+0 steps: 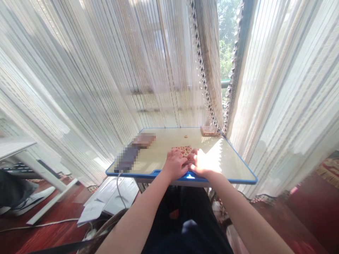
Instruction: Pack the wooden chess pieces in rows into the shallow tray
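Note:
A compact block of small round wooden game pieces [186,149], with dark marks on their faces that look like Chinese chess pieces, lies near the front middle of the table [164,135]. My left hand [174,164] curves over the block's left and near side, fingers bent onto the pieces. From the right, my right hand [199,161] closes against the same block, partly washed out by sunlight. The thumbs nearly meet at the near edge. Both hands hide part of the block. A single loose game piece [186,136] sits farther back, apart from both hands.
A flat box [209,131] stands at the back right corner. Blurred-out items, one brownish [144,140] and one dark [127,159], lie along the left side; a cable hangs there. Sheer curtains [159,70] rise behind the table. Papers [92,208] and another person's shoe [34,201] are lower left.

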`<state>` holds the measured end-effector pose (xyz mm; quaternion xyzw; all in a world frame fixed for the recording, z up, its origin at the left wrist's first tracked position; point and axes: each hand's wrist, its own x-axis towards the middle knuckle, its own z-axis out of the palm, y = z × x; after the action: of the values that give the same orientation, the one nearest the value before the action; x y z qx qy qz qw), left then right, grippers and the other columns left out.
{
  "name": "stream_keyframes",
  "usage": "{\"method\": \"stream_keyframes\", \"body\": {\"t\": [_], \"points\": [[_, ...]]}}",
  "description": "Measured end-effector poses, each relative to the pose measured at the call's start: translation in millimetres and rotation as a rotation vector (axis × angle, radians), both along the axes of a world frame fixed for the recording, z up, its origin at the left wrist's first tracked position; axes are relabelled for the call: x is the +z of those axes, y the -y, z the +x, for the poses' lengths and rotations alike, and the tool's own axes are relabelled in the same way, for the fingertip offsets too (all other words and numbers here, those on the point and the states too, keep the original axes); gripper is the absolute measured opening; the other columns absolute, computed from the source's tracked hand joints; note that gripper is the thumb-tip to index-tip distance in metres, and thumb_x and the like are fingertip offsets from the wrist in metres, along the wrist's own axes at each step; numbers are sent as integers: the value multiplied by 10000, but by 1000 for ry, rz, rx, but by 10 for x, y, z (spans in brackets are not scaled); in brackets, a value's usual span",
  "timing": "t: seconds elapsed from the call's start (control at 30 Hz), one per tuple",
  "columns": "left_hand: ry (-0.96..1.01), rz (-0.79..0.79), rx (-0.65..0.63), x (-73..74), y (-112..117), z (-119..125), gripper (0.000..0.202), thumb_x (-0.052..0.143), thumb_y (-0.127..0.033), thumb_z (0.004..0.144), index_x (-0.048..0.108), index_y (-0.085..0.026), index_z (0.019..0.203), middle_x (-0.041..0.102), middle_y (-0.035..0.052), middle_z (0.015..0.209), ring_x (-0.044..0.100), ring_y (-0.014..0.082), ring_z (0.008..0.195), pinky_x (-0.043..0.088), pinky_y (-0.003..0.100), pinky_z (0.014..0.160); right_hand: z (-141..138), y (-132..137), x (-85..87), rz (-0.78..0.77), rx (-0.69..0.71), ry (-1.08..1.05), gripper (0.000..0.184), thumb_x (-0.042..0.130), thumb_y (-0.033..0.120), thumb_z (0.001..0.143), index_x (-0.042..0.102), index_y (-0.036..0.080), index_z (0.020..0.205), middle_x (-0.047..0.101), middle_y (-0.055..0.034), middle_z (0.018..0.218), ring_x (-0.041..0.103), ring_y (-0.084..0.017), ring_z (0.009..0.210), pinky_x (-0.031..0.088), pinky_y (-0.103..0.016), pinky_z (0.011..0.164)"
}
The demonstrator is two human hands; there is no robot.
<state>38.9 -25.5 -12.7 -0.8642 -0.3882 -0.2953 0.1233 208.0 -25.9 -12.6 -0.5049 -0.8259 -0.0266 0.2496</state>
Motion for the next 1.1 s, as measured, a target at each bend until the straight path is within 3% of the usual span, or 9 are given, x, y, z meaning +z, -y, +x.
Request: {"method": "stream_keyframes", "body": {"t": [0.23, 0.47, 0.73, 0.9, 1.1], "points": [[44, 17, -18, 39, 20, -5, 257, 575, -360, 719, 672, -256, 933, 566, 71, 1064, 387, 288, 1084, 287, 451, 929, 5, -3, 0, -9, -13, -13, 216, 540, 272, 728, 610, 238, 930, 544, -77, 986, 447, -250, 914, 410, -365, 806], [137, 69, 109, 86, 71, -45, 205, 585, -327, 692, 645, -194, 836, 577, 87, 1046, 430, 288, 1027, 322, 430, 872, 59, -9, -49, 35, -82, -121, 261, 517, 306, 757, 575, 207, 992, 506, -90, 1033, 438, -253, 986, 391, -348, 830], [98, 53, 88, 64, 40, -51, 156, 586, -343, 705, 659, -209, 736, 595, 71, 1006, 437, 276, 1018, 327, 433, 861, 73, -16, -40, 38, -102, -101, 197, 509, 291, 770, 611, 192, 906, 547, -93, 930, 464, -249, 936, 395, -353, 810], [113, 56, 74, 60, 24, -57, 232, 577, -430, 735, 668, -220, 771, 633, 61, 943, 463, 269, 1010, 327, 431, 854, 64, -19, -40, 38, -101, -112, 191, 501, 284, 777, 613, 191, 899, 550, -88, 933, 462, -240, 934, 396, -348, 816], [91, 55, 23, 58, 34, -68, 241, 529, -426, 792, 669, -242, 729, 664, 37, 794, 509, 236, 954, 300, 432, 853, 84, -34, -77, 69, -63, -126, 193, 513, 287, 763, 607, 213, 915, 542, -80, 972, 448, -239, 945, 388, -340, 834]]}}
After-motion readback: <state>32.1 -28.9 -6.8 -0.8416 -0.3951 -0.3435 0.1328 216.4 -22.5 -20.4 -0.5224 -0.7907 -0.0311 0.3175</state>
